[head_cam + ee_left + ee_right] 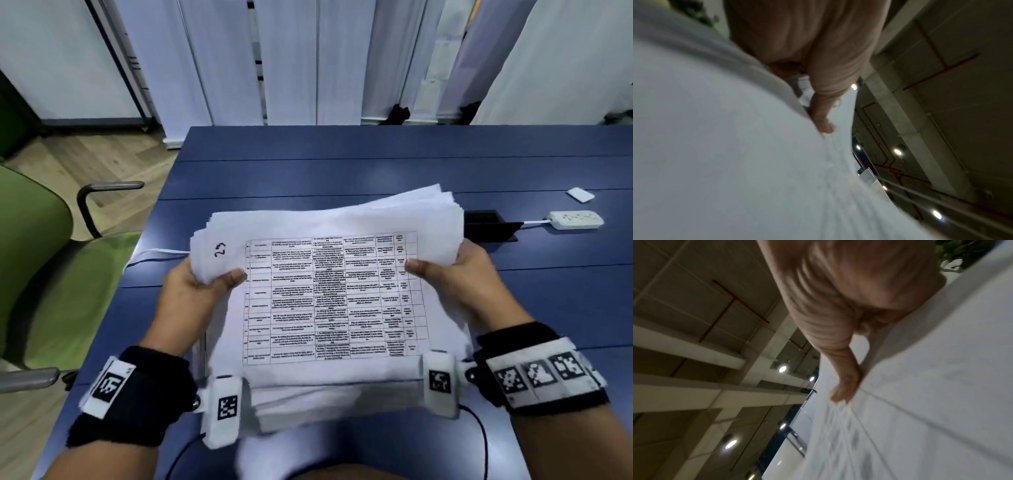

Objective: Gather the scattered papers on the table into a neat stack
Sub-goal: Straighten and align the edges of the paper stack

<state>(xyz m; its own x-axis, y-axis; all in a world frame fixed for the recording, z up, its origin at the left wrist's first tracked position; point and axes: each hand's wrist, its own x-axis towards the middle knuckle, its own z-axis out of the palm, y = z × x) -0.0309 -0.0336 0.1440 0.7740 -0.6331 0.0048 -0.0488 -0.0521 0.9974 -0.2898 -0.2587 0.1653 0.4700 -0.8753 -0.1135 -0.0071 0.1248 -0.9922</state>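
A thick stack of white papers [329, 298] is held up over the blue table [342, 164], its top sheet printed with a table and a handwritten number. My left hand [202, 284] grips the stack's left edge, thumb on top. My right hand [452, 274] grips the right edge the same way. The sheets' far edges fan out unevenly. In the left wrist view my left hand [818, 97] lies against the paper [735, 146]. In the right wrist view my right hand [842, 366] lies against the paper [920, 402]. Fingers under the stack are hidden.
A white power strip [577, 219] and a small white card [580, 194] lie at the table's right. A black cable box [486, 222] sits behind the stack. A green chair [51, 260] stands left of the table. White blinds hang behind.
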